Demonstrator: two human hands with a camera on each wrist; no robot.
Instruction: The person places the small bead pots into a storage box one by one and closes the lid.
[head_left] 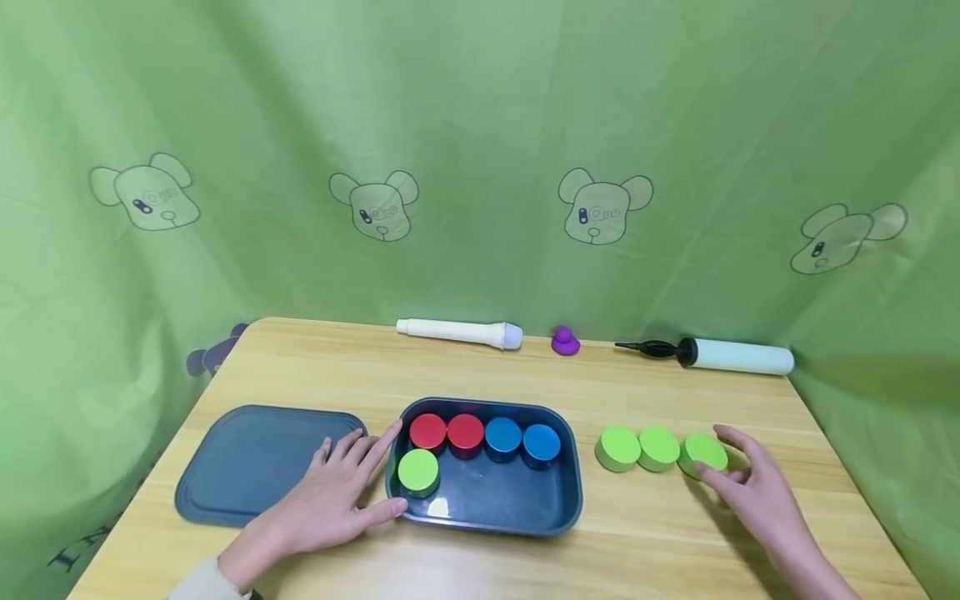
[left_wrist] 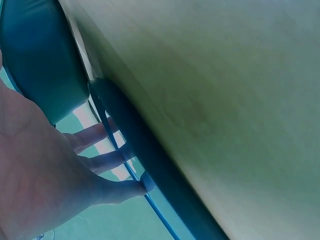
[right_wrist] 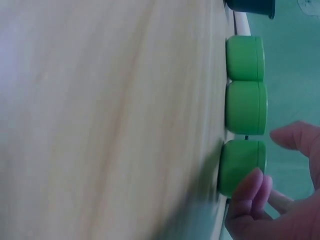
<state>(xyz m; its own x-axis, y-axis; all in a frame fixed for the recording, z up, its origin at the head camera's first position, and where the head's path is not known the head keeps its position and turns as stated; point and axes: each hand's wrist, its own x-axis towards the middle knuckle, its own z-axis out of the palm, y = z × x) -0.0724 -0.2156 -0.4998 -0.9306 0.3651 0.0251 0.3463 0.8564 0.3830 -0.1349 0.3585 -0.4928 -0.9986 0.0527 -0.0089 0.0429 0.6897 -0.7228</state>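
My left hand spreads its fingers between a dark blue tray and a flat dark blue lid. Its index fingertip and thumb lie at the tray's left rim, while other fingers reach over the lid's right edge. Inside the tray stand two red round tins, two blue ones and a green one at front left. On the right, my right hand has thumb and fingers spread around the rightmost green tin. A gap shows between the thumb and that tin in the right wrist view.
Two more green tins stand in a row between the tray and the right hand. Along the table's back edge lie a white stick-like torch, a small purple hat-shaped piece and a white hand pump. A green curtain hangs behind.
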